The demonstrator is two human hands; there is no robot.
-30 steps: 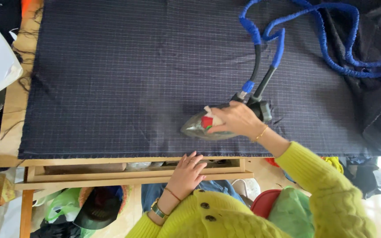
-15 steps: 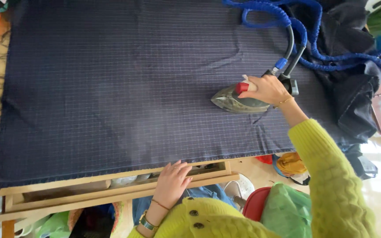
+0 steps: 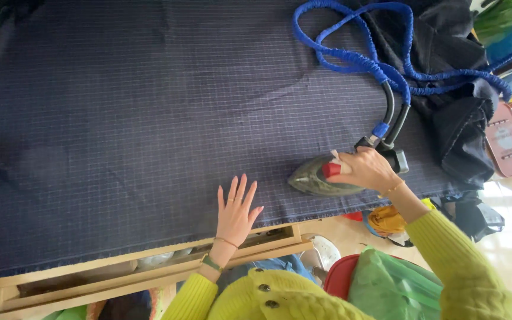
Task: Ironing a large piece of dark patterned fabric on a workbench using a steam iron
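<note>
A large dark blue checked cloth [image 3: 131, 118] lies spread flat over a wooden table [image 3: 149, 269]. My right hand [image 3: 365, 170] grips the handle of a grey steam iron [image 3: 315, 181] with a red button, resting on the cloth near its front right edge. A blue braided hose [image 3: 362, 59] runs from the iron's back and loops over the cloth at top right. My left hand [image 3: 236, 212] lies flat on the cloth near the front edge, fingers spread, left of the iron.
Dark garments [image 3: 445, 77] are piled at the table's right end. A pink flat object [image 3: 508, 142] lies at far right. Below the table edge sit a green bag [image 3: 392, 284], a red container [image 3: 342, 275] and yellow cloth [image 3: 386, 219].
My left hand has moved up from the table's wooden edge onto the cloth and spread flat. The iron stays gripped in my right hand near the cloth's front right edge.
</note>
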